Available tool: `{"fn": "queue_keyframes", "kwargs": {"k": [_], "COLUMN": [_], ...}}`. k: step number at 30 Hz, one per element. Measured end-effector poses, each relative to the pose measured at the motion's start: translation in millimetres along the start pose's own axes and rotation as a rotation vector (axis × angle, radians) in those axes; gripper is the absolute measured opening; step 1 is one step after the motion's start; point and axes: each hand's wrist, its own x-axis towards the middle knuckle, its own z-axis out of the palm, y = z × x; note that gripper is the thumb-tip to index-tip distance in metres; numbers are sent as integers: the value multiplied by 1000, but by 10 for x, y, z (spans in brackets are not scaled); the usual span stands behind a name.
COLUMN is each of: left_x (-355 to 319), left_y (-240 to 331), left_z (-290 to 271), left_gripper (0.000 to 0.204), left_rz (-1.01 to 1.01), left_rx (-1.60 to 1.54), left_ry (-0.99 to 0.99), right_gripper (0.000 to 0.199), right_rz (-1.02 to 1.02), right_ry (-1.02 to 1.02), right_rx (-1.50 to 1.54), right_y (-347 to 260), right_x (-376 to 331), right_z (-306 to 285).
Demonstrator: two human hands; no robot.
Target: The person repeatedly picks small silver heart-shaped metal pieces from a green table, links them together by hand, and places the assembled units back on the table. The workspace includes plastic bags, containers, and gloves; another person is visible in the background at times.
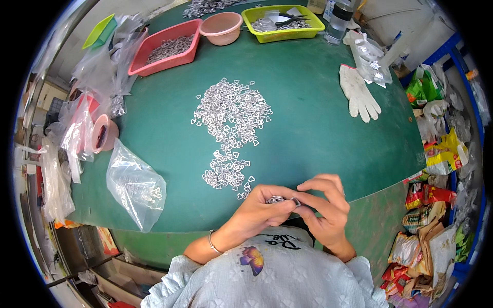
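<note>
My left hand (259, 210) is closed around several small silver heart-shaped metal rings (277, 199), which show between its thumb and fingers. My right hand (327, 208) meets it at the table's front edge, its thumb and forefinger pinching at a ring (296, 202) at the end of the held bunch. The other right fingers are bent and raised. Just beyond my left hand lies a small pile of the same heart-shaped rings (226, 170), with a few strays beside my knuckles. A larger pile of rings (231, 110) spreads behind it and joins it.
On the green table (308, 123) are a clear bag of small pieces (137, 187) at left and a white glove (358, 93) at right. Along the back stand a red tray (138, 60), a pink bowl (221, 28), a yellow tray (285, 36) and a black-lidded bottle (337, 25).
</note>
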Motion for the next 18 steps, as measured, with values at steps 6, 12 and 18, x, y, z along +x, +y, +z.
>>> {"fn": "queue_keyframes", "kwargs": {"k": [6,12,18], "left_x": [5,-195,-322], "left_y": [-61,-104,-225], "left_z": [-222,-495,-898], "left_gripper": [17,21,36], "left_rz": [-55,63,-16], "left_rx": [-137,-105,-281], "left_ry": [111,7,207], "right_gripper": [26,41,54], "right_rz": [145,202,121], "right_ry": [-234,-334,-282], "right_rx": [82,-73,-396], "right_y": [161,881,1481], "right_x": [69,363,778], "right_z": [80,577,1538]}}
